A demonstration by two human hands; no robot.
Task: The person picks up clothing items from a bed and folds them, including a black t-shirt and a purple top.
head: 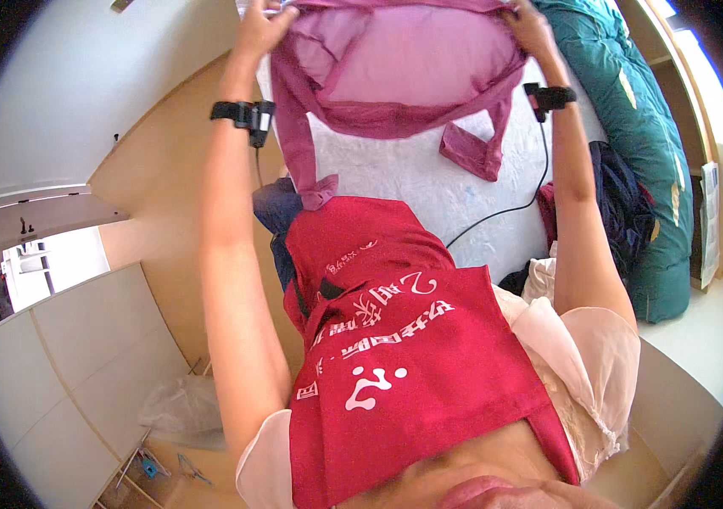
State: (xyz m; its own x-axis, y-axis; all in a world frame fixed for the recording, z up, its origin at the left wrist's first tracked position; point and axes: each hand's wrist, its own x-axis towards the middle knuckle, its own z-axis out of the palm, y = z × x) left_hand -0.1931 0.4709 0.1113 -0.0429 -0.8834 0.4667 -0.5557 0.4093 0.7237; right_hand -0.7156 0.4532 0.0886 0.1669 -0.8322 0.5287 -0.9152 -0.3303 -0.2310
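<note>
A purple-pink long-sleeved garment (387, 121) hangs stretched between my raised hands at the top of the view. My left hand (263, 25) grips its upper left corner, and my right hand (526, 28) grips the upper right one. Its pale inner side faces me through the wide opening. One sleeve (297, 146) drops on the left, its end by my red apron (399, 356). The other sleeve (476, 153) bends over the pale sheet (393, 168) below. The garment's top edge is partly cut off by the frame.
A rolled teal quilt (641, 146) lies along the right side, with dark clothing (622, 191) beside it. White cloth (539, 280) is near my right elbow. A black cable (501, 216) runs from my right wrist strap. Clothes hangers (148, 464) and a clear plastic bag (183, 404) are at lower left.
</note>
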